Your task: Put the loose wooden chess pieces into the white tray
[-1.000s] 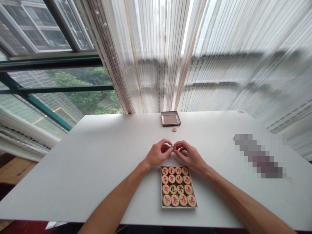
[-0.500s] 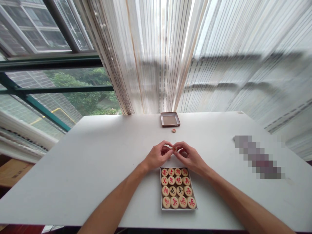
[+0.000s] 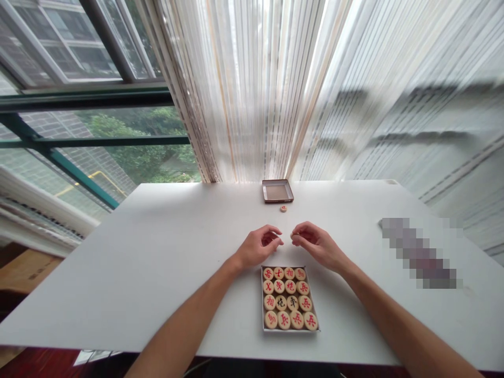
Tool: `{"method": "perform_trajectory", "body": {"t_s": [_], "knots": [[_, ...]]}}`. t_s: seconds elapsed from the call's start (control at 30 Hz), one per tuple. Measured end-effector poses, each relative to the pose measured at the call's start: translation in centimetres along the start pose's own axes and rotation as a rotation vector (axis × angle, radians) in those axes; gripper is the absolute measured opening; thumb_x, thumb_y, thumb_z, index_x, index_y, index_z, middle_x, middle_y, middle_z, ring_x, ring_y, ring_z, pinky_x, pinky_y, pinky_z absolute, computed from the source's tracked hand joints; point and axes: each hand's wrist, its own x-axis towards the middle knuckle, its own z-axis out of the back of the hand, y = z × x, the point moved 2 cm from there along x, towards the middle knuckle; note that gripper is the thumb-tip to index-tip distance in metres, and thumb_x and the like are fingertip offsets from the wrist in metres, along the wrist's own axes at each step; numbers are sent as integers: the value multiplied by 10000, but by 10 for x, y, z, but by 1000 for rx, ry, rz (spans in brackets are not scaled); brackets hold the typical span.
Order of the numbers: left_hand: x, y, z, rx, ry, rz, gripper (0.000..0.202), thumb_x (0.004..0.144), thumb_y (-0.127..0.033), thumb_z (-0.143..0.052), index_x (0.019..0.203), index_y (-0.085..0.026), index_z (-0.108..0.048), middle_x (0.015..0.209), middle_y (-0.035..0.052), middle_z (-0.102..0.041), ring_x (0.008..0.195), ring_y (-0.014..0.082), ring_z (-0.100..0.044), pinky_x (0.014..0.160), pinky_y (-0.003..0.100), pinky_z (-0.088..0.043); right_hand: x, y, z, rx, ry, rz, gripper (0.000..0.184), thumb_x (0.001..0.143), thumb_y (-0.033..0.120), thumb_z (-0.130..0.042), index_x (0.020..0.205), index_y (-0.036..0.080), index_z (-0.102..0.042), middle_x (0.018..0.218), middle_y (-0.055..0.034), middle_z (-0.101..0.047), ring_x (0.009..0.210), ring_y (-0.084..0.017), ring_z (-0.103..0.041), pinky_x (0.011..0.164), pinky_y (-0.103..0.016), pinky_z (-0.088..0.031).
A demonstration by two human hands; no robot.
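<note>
Left hand point(image 3: 260, 247) is half open, fingers loosely curled, nothing visible in its hold; right hand point(image 3: 317, 245) is the same, relaxed curl, no visible grip. Fingertips of the two hands face each other w/ a small gap btw, no contact. Both sit just past the far rim of a shallow white rectangular box point(image 3: 289, 331), which holds round pale-wood xiangqi pieces point(image 3: 290, 286) packed in a tight 4x4 grid, no spare slot. Carved red chars on them incl. 兵 on several, plus 2 black chars in the 3rd row; rest too small to read for sure. One loose round pale-wood xiangqi piece point(image 3: 283, 208) lies flat on the table, well ahead of both hands, just in front of a small square brown-rimmed tray point(image 3: 277, 191); its char is too small to read. Matte white table point(image 3: 157, 273) runs well out to L and R of the hands, box close to near edge, tray close to far edge. Pixelated blur patch point(image 3: 419, 253) sits on the R side, contents can't be told. Far edge meets sheer striped curtains point(image 3: 252, 105); L of them a green-framed window point(image 3: 90, 97) shows trees point(image 3: 134, 139) outside.
</note>
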Motion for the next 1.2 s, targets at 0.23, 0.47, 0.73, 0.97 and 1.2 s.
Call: {"method": "perform_trajectory", "body": {"t_s": [0.23, 0.47, 0.73, 0.97, 1.2], "knots": [[-1, -3, 0, 24, -3, -16, 286, 918, -392, -619, 1080, -156, -632, 928, 86, -746, 761, 150, -676, 763, 292, -544, -19, 30, -3, 52, 257, -110, 272, 908, 458, -657, 986, 211, -573, 941, -73, -727, 980, -249, -719, 877, -421, -585], [-1, -3, -1, 42, 3, -5, 263, 926, -374, -611, 1065, -152, -639, 924, 85, -740, 773, 149, -675, 771, 284, -545, -35, 58, -13, -207, 481, 14, 132, 926, 296, -622, 989, 245, -727, 968, -52, -703, 862, -194, -690, 766, -306, -582], [-1, -4, -1, 36, -4, -3, 241, 921, -356, -619, 1040, -148, -646, 928, 87, -735, 830, 169, -692, 782, 290, -554, -44, 64, -19, -322, 589, 38, 232, 968, 221, -532, 1028, 269, -751, 968, -39, -730, 817, -182, -683, 721, -270, -543], [-2, -6, 0, 53, -1, 5, 236, 922, -348, -614, 1043, -148, -649, 912, 78, -737, 795, 153, -682, 768, 277, -547, -50, 68, -27, -446, 666, 60, 183, 940, 195, -588, 970, 263, -756, 941, -26, -700, 785, -157, -646, 703, -235, -502], [-2, -6, 0, 71, 15, -2, 241, 915, -349, -625, 1045, -149, -652, 935, 78, -732, 827, 164, -688, 784, 289, -551, -51, 66, -32, -492, 656, 89, 146, 933, 187, -610, 906, 251, -739, 898, -18, -668, 763, -148, -605, 704, -237, -471]]}}
